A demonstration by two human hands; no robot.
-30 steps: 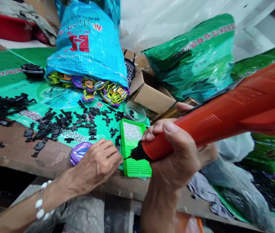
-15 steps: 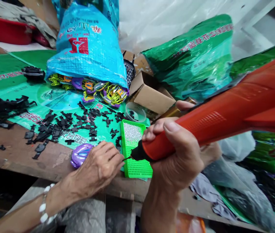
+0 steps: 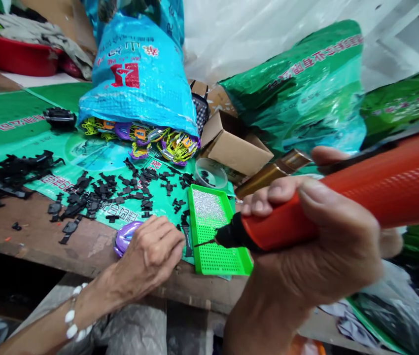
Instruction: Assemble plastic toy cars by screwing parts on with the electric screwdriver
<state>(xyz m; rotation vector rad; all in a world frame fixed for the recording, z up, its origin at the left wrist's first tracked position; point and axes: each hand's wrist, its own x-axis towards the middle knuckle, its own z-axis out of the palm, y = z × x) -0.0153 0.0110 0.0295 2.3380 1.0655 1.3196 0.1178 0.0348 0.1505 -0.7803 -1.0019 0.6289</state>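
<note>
My right hand [image 3: 316, 236] is wrapped round a red electric screwdriver [image 3: 346, 202], its thin bit pointing left over a green perforated tray [image 3: 220, 261]. Small silver screws [image 3: 209, 206] lie heaped at the tray's far end. Left of the tray, my left hand [image 3: 154, 251] is closed round a purple toy car shell [image 3: 125, 238] at the table edge. Only the shell's left part shows; the rest is hidden under the fingers. Several black plastic parts [image 3: 98, 192] are scattered just beyond this hand.
A blue sack [image 3: 139, 84] spills yellow and purple toy cars [image 3: 180, 145] at the back. A clear round tub [image 3: 211, 173], an open cardboard box [image 3: 237, 148] and a golden cylinder [image 3: 272, 172] stand behind the tray. Green sacks [image 3: 305, 88] lean at right.
My right hand has drawn the electric screwdriver to the right, so its bit has come away from my left hand's fingertips. My left hand still holds the purple shell.
</note>
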